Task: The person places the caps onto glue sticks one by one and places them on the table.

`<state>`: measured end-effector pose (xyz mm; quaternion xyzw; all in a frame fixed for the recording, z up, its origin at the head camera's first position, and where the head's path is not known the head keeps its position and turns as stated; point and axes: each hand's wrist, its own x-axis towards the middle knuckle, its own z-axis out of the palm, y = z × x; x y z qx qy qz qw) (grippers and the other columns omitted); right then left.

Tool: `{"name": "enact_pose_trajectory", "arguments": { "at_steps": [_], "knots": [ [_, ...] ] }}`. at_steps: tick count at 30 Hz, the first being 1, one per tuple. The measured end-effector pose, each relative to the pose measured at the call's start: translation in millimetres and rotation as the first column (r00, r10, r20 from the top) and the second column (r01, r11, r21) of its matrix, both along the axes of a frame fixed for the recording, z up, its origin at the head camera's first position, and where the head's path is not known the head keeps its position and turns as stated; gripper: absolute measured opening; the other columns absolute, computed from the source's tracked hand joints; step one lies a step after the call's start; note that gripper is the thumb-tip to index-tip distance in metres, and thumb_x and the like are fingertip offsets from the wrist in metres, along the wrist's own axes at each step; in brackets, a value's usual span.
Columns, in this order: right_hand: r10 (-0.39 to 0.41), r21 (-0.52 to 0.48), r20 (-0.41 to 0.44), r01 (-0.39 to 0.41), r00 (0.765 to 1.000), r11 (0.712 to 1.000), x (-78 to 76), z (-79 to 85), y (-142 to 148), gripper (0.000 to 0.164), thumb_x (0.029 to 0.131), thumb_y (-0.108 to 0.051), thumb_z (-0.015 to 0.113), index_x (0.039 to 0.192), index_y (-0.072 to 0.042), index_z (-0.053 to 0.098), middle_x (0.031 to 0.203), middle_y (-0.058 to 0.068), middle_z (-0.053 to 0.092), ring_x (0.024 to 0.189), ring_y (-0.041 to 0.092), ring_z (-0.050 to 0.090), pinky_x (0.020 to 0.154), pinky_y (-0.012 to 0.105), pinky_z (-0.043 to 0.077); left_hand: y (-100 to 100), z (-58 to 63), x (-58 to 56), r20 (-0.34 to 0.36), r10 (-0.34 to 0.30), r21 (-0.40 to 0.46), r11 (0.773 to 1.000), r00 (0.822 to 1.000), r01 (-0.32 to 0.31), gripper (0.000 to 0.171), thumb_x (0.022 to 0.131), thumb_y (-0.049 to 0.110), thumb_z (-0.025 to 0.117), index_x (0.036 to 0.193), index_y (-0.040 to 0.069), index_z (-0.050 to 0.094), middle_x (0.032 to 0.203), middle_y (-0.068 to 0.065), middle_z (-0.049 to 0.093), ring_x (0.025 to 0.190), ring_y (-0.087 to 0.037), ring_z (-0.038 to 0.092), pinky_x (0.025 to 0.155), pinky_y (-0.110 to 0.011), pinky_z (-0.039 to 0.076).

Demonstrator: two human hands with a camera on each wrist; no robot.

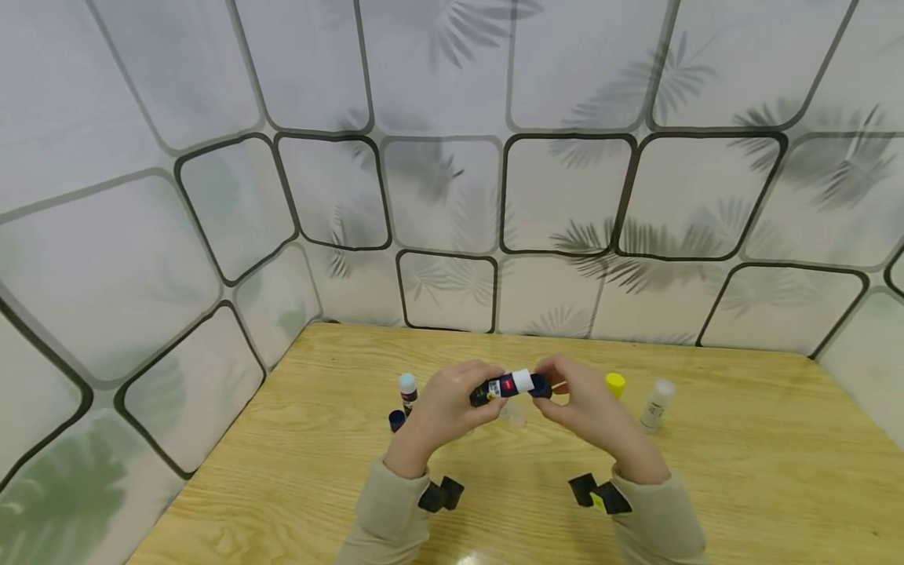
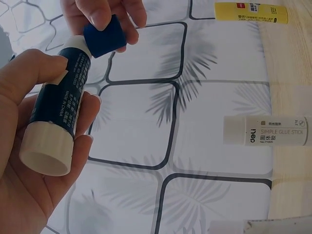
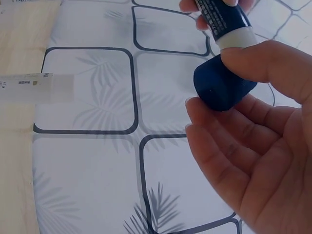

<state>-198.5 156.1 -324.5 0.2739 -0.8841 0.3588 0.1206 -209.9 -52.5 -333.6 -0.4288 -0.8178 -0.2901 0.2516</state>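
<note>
My left hand [image 1: 452, 402] grips a dark blue glue stick [image 1: 504, 385] round its labelled barrel, thumb on top. The glue stick is tilted, its white collar towards the right hand and its white base [image 2: 48, 151] towards the wrist in the left wrist view. Between thumb and fingers, my right hand [image 1: 582, 402] pinches a dark blue cap [image 3: 222, 84]. The cap's edge is right at the white collar [image 3: 236, 39]. Both hands are raised over the wooden table, facing each other.
On the table [image 1: 508, 502], a glue stick with a light blue top [image 1: 407, 383] and a dark blue round piece [image 1: 397, 421] stand left. Behind the hands is something translucent [image 1: 514, 413]. A yellow glue stick [image 2: 251, 12] and a white glue stick [image 1: 657, 406] stand right. A patterned wall [image 1: 452, 290] closes the back.
</note>
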Motion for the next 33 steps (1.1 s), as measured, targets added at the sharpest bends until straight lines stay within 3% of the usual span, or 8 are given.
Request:
{"name": "enact_pose_trajectory", "arguments": {
  "at_steps": [9,33],
  "knots": [
    [0.030,-0.030,-0.021,-0.031,0.999,0.999,2.7,5.2,7.6,0.025,0.074,0.000,0.068,0.094,-0.004,0.055,0.087,0.001,0.060,0.081,0.015,0.057,0.069,0.032,0.048,1.0,-1.8,-0.8,0.004,-0.008,-0.034,0.999,1.000,0.008,0.023,0.079,0.014,0.065,0.100,0.007,0.062,0.086,0.001,0.061,0.065,-0.003,0.048,0.057,-0.014,0.040],
    [0.076,-0.101,-0.008,-0.076,0.997,0.992,6.2,7.9,16.2,0.022,0.078,-0.008,0.067,0.097,-0.007,0.058,0.092,0.000,0.061,0.083,0.015,0.058,0.071,0.031,0.049,0.9,0.5,1.5,0.026,-0.029,-0.070,0.997,0.999,0.031,0.026,0.080,0.015,0.065,0.104,0.006,0.062,0.089,0.000,0.060,0.067,-0.004,0.050,0.057,-0.013,0.040]
  ]
}}
